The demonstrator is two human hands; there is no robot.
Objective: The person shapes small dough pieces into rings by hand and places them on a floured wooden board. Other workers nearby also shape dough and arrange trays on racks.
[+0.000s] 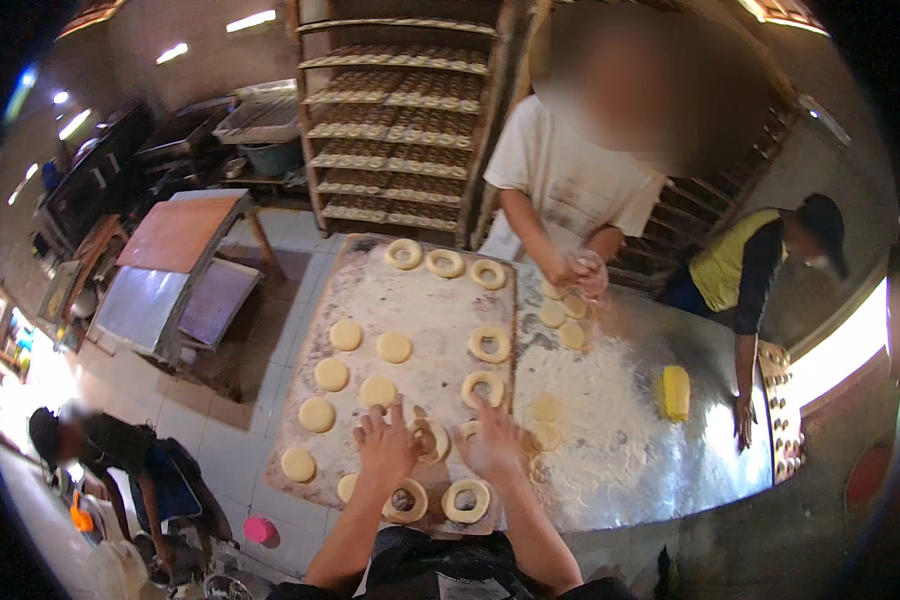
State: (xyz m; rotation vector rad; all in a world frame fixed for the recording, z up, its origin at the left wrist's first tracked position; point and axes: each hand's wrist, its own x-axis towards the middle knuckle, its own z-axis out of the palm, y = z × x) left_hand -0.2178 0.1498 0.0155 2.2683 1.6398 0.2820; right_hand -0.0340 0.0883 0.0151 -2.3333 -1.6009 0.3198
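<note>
My left hand (388, 447) is open over a floured board (435, 310), fingertips at a flat dough disc (377, 388) and beside a dough ring (432, 455). My right hand (492, 445) is open, slightly blurred, fingers spread over rings at the board's right side; whether its fingertips touch dough I cannot tell. More pale discs (346, 334) lie in the board's left and middle. Rings lie along its far edge (445, 272), down the right and near my wrists (466, 512).
A co-worker (545, 170) across the table handles something pinkish. Another person (730, 260) reaches onto the steel tabletop (630, 470), which holds flour and a yellow block (675, 393). A person (110, 450) bends at lower left. A tray rack (390, 130) and metal stand (170, 280) stand behind.
</note>
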